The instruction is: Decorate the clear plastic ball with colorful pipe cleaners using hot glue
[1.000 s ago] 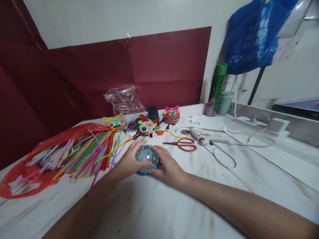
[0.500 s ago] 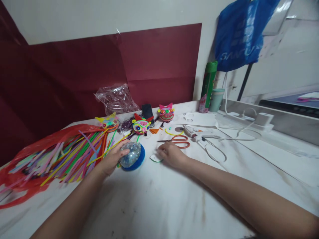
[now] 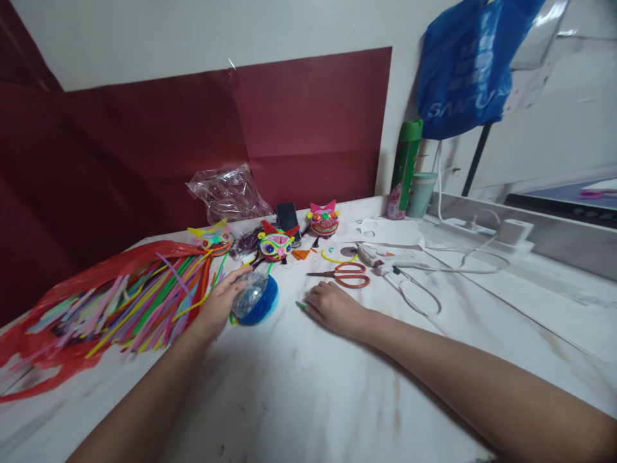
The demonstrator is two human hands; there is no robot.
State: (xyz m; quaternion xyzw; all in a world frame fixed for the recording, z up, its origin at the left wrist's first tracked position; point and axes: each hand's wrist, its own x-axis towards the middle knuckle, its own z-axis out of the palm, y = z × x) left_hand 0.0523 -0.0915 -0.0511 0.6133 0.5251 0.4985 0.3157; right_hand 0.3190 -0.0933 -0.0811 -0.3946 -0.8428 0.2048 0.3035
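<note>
My left hand is closed around the side of a round ball, half clear and glittery, half blue, just above or on the table. The ball's far left side is hidden by the fingers. On the tabletop my right hand is curled, with the green tip of a small piece sticking out at its fingertips; the rest is covered. Scissors with orange handles lie just beyond the right hand. A colourful lion-like head with red ears sits behind the ball.
Colourful pipe cleaners spread over a red plastic bag at left. Two more decorated heads stand behind, one pink-eared, one yellow-eared. A white glue gun with a cord lies at right. A phone leans at the back.
The ball has turned in my left hand, its blue half now tilted more upright. My right hand has closed over the white, green-edged piece, leaving only a green tip showing.
</note>
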